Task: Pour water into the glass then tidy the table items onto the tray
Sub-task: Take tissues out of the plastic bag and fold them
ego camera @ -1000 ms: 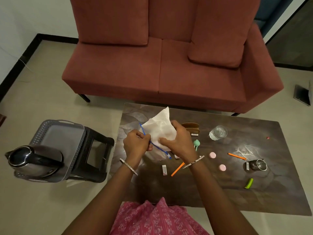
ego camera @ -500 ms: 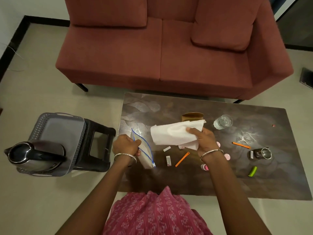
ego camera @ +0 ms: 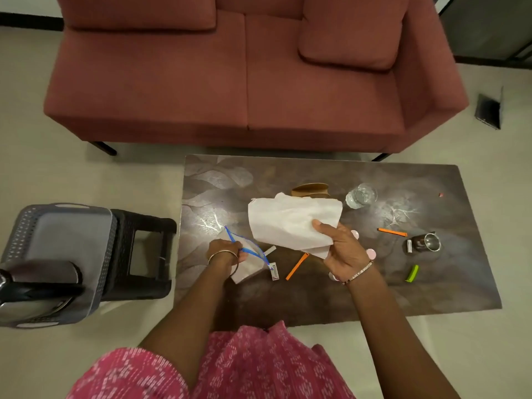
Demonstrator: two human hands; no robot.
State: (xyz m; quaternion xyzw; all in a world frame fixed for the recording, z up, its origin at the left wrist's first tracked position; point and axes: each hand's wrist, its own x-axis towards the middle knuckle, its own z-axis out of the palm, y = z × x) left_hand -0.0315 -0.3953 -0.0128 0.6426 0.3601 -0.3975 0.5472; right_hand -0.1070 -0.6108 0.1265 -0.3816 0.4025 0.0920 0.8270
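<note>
Right hand (ego camera: 342,249): fingers (ego camera: 325,229) clamped on the lower corner of a white paper (ego camera: 290,223), thumb on top and the rest beneath. The sheet is held up off the bench (ego camera: 316,292), spread flat toward the sofa (ego camera: 259,82). The grip at one corner leaves most of the sheet free, which suits folding it or feeding it into something.

Left hand (ego camera: 224,250): fingers pinched on the blue seal of a clear bag (ego camera: 247,269). The bag's lower end rests on the bench near its left edge. Holding the seal keeps the mouth lifted, and it faces the paper; the two are near but apart. Judgement: the paper may be meant for the bag, though this cannot be confirmed.

Glass (ego camera: 361,195): upright on the far side of the bench, beyond the paper's right corner. It appears to hold water, so the pour looks done.

Loose items on the bench: an orange stick (ego camera: 297,266) just beside the bag, a second one (ego camera: 392,232) to the right, a steel cup (ego camera: 430,242) and a green clip (ego camera: 412,273) near the right end. Pink discs lie partly hidden under the right hand.

Tray (ego camera: 69,240): on a black stool (ego camera: 144,249) off the bench's left end, well apart from the items. A jug (ego camera: 37,289) stands on its near end. Judgement: tidying is at an early stage, since none of the bench items are on the tray.
</note>
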